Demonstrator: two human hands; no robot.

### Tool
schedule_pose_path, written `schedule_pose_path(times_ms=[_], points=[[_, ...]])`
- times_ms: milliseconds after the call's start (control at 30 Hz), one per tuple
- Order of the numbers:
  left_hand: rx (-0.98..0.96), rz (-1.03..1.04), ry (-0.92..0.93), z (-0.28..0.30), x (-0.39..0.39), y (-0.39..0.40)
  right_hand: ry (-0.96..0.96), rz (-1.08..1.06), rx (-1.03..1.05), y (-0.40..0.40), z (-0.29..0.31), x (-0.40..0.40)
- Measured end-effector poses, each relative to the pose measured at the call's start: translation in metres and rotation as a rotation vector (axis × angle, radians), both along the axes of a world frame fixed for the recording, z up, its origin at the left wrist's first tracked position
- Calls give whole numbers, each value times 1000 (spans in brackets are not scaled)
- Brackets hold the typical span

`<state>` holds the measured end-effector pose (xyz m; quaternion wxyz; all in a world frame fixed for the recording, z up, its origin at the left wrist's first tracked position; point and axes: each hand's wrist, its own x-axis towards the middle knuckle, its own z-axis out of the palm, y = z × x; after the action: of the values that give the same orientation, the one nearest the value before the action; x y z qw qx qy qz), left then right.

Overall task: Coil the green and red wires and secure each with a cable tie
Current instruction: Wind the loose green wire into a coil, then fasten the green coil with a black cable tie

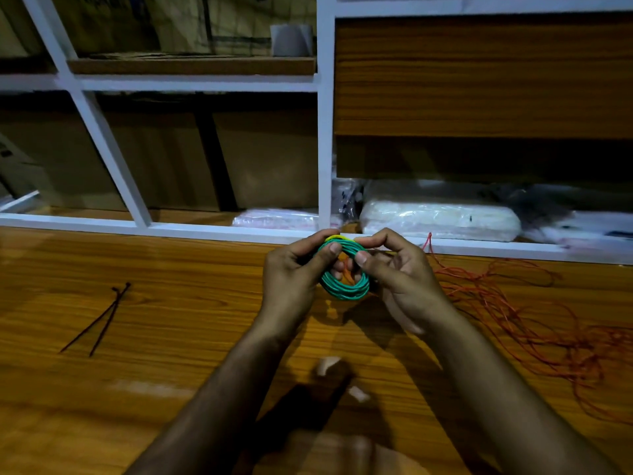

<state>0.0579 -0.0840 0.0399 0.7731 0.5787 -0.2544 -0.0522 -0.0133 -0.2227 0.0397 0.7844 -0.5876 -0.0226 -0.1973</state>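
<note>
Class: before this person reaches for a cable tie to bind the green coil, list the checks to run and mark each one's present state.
1. Green coil wound into a ring: ok.
2. Coil gripped by left hand and right hand: ok.
3. Loose wire end tucked in: cannot tell.
4. Two cable ties lying on the table, left of the hands: ok.
5. A hand free to fetch one: not ok.
6. Red wire coiled: not ok, lies tangled.

Green coil [346, 290] with yellow streak; red wire [534, 323]; two dark ties [99, 320]; orange-brown wood-grain surface [171, 303]; white shelf frame [324, 132].
</note>
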Motion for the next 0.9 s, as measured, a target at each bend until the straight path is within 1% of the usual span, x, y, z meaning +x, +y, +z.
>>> schedule_pose_path(times_ms=[100,233,433,567,633,700,833,900], points=[[-100,-71,152,1,-5,-5,61,90,147,0,2,-1],[-122,-134,235,1,-3,-4,107,121,228,-1,-4,0],[-24,-77,168,-6,0,-1,95,32,239,2,-12,4],[4,4,122,-11,7,4,62,-78,101,14,-14,8],[0,21,95,-10,11,13,48,-78,33,22,-15,11],[18,31,64,-6,14,18,56,-65,21,27,-15,13],[67,157,-13,6,40,40,115,8,174,46,-9,36],[60,214,-41,15,54,52,176,-14,203,56,-11,56]])
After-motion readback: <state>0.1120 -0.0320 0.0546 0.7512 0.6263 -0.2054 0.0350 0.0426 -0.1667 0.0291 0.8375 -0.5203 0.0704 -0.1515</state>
